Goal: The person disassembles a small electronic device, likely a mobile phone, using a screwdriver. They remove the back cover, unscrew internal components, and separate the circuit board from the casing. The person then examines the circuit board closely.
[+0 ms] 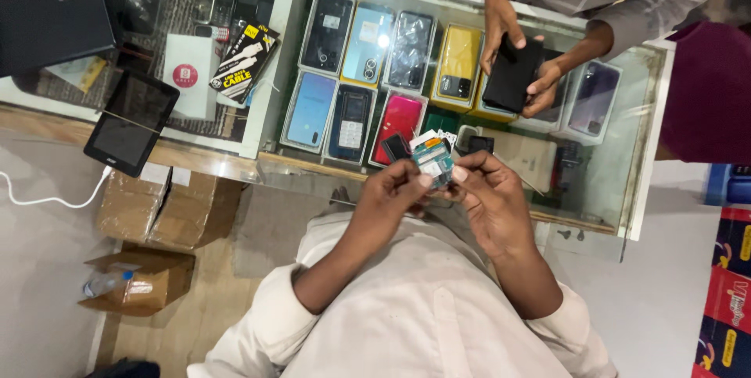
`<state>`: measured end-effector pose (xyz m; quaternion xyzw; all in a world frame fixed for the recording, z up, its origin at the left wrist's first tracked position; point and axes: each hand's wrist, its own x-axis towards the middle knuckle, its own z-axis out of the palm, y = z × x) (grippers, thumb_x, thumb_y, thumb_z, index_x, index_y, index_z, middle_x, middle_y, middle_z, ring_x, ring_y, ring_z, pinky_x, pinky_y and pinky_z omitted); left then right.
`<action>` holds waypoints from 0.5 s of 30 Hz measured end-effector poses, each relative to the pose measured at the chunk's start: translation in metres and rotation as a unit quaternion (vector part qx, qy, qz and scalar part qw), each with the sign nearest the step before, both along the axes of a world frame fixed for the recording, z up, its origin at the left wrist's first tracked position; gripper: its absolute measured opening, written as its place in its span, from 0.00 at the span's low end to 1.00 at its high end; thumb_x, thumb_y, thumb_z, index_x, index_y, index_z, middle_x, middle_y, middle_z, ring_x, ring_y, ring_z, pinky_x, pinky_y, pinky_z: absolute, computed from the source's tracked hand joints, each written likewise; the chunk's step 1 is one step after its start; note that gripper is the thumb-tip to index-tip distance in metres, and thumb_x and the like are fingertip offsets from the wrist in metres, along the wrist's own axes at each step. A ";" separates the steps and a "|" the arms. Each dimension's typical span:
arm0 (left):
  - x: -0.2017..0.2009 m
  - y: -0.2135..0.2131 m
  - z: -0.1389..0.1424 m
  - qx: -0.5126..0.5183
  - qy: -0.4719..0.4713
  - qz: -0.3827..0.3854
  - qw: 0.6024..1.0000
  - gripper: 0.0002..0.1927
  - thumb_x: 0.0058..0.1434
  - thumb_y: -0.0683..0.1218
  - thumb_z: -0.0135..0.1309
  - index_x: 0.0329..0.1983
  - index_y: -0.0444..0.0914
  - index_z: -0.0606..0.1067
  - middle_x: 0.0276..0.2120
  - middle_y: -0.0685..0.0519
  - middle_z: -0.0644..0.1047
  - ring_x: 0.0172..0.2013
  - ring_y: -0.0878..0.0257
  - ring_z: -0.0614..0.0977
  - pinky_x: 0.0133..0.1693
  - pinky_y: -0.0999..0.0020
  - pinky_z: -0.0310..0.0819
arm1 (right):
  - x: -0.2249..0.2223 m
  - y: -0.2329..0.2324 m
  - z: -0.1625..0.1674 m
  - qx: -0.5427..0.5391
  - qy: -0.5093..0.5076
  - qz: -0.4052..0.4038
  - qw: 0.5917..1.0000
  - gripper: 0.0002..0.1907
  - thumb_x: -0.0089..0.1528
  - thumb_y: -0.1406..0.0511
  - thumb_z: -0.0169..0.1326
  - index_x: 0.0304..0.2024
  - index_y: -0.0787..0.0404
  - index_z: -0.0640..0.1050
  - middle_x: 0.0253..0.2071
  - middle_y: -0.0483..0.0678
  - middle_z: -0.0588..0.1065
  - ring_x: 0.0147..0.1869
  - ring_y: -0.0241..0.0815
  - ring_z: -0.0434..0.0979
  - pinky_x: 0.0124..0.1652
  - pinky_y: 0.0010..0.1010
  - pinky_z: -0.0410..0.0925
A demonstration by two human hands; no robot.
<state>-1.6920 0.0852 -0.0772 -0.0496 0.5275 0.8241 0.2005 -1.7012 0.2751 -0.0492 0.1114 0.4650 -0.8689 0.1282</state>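
Both my hands meet in front of my chest over the edge of a glass counter. My left hand (389,193) and my right hand (489,194) pinch a small green circuit board (434,161) between their fingertips. A small black part (396,146) lies on the glass just above my left fingers. Across the counter another person's hands (516,42) hold a black phone (512,75).
Under the glass counter (641,159) lie several boxed phones in blue, red, yellow and black. A black tablet (131,121) with a white cable lies at the left, near a white box (190,73) and a cable pack (244,57). Cardboard boxes (168,206) and a bottle (108,283) are on the floor.
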 end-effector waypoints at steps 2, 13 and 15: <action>-0.001 0.006 -0.001 0.001 0.007 0.023 1.000 0.08 0.68 0.44 0.58 0.41 0.34 0.76 0.31 0.53 0.80 0.30 0.70 0.80 0.32 0.74 0.77 | 0.004 -0.002 -0.005 0.007 -0.016 0.019 1.000 0.06 0.65 0.73 0.57 0.44 0.68 0.77 0.41 0.53 0.79 0.41 0.39 0.80 0.42 0.30 0.74; 0.003 -0.002 0.011 -0.009 0.024 0.002 1.000 0.09 0.68 0.41 0.58 0.48 0.30 0.79 0.34 0.52 0.82 0.31 0.71 0.81 0.33 0.75 0.78 | 0.013 0.015 -0.009 0.097 -0.001 0.111 0.989 0.09 0.66 0.70 0.57 0.44 0.74 0.80 0.35 0.55 0.80 0.34 0.41 0.80 0.35 0.30 0.73; 0.003 -0.002 0.011 -0.013 0.032 -0.010 0.999 0.10 0.67 0.41 0.58 0.48 0.30 0.79 0.34 0.52 0.82 0.31 0.72 0.80 0.33 0.75 0.78 | 0.012 0.019 -0.008 0.127 -0.011 0.136 0.982 0.09 0.65 0.70 0.57 0.43 0.73 0.80 0.34 0.55 0.81 0.32 0.41 0.81 0.34 0.30 0.74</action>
